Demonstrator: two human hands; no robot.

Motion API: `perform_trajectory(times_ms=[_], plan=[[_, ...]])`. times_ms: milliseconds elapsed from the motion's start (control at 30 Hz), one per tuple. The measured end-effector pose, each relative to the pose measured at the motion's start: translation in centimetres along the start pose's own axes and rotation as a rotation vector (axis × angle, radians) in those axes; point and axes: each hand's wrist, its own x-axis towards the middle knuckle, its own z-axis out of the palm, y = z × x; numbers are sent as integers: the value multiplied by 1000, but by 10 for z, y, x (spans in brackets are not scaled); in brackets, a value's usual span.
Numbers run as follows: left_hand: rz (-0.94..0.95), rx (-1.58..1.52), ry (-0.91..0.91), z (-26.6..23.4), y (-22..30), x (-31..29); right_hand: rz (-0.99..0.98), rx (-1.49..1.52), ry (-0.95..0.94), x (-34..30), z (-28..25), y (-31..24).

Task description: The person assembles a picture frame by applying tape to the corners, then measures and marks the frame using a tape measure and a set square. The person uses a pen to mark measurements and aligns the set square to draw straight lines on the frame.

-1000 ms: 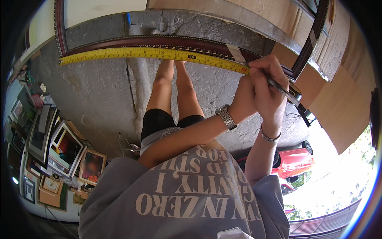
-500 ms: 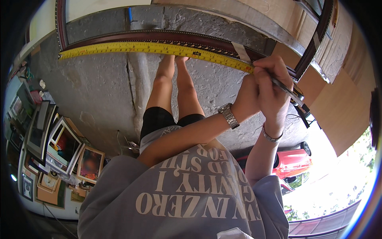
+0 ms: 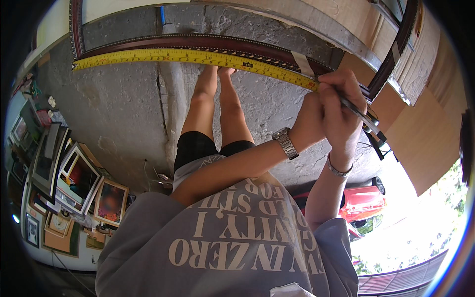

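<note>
Right hand (image 3: pixel 341 123), two o'clock: fingers closed round pen (image 3: pixel 359 114), beside yellow tape measure (image 3: pixel 198 56). Left hand (image 3: pixel 308 118): curled, hold hidden.

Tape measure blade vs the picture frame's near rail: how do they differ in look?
Colour: the tape measure blade is yellow; the picture frame's near rail is dark reddish-brown.
Surface: the blade carries printed scale marks; the rail is moulded with beaded trim.
Width: the blade looks narrower than the rail.
Shared: both are long strips running side by side.
</note>
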Motion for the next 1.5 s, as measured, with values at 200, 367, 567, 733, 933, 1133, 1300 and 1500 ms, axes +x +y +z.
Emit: perform_trajectory(times_ms=[200, 367, 567, 733, 933, 1133, 1300, 1500], plan=[[-6, 9, -13, -1, 1, 0, 19, -10, -4, 1, -1, -2], [6, 57, -31, -1, 0, 0, 29, 4, 3, 1, -2, -2], [11, 71, -36, 1, -1, 1, 31, 44, -3, 1, -3, 1], [33, 46, -24, 1, 1, 1, 5, 13, 4, 1, -3, 4], [-70, 165, -138, 1, 1, 0, 5, 208, 146, -11, -21, 3], [-234, -272, -141, -29, 12, -37, 28, -433, 41, -57, -52, -28], [-260, -242, -126, -85, 36, -81, -22, -434, -274, -82, -31, -30], [-263, 91, -334, -148, 83, -81, -107, -110, -229, -74, -8, -25]])
